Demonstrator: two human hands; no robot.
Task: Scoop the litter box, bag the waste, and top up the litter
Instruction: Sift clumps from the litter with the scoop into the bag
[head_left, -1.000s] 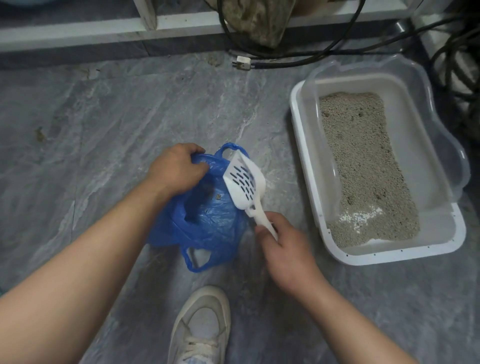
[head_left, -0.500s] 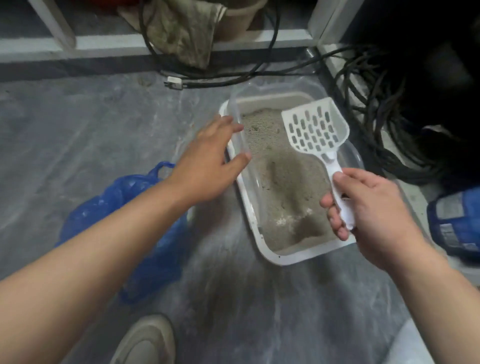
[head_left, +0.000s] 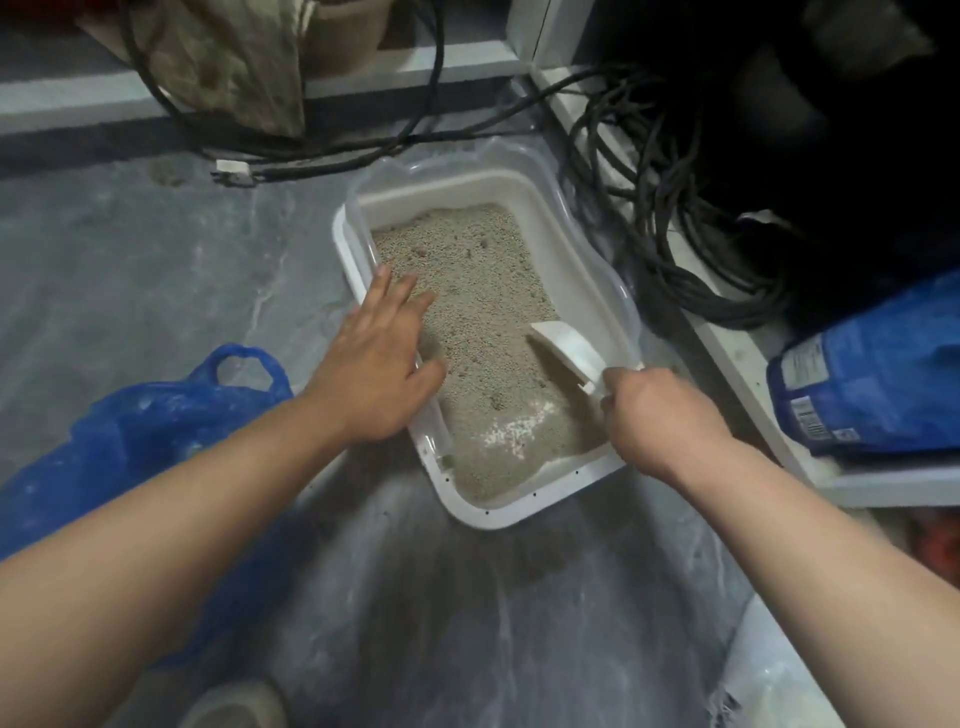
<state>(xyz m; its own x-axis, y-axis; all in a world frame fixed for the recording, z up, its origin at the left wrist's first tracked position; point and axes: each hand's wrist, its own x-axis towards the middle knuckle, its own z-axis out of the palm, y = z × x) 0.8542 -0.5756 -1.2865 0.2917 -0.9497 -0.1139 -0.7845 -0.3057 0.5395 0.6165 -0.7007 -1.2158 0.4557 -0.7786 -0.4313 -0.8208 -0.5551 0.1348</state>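
Mid-scooping, the right hand (head_left: 660, 415) grips the scoop (head_left: 569, 349) in the litter (head_left: 483, 312), the left hand (head_left: 379, 358) rests open-fingered on the box rim (head_left: 358, 260); next, lift and sift.

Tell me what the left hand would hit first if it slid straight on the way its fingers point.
The left hand rests on the litter box's near-left rim, fingers pointing up-right over the litter. Going straight on, it would likely cross bare litter and meet the box's far wall first; height above the litter is unclear.
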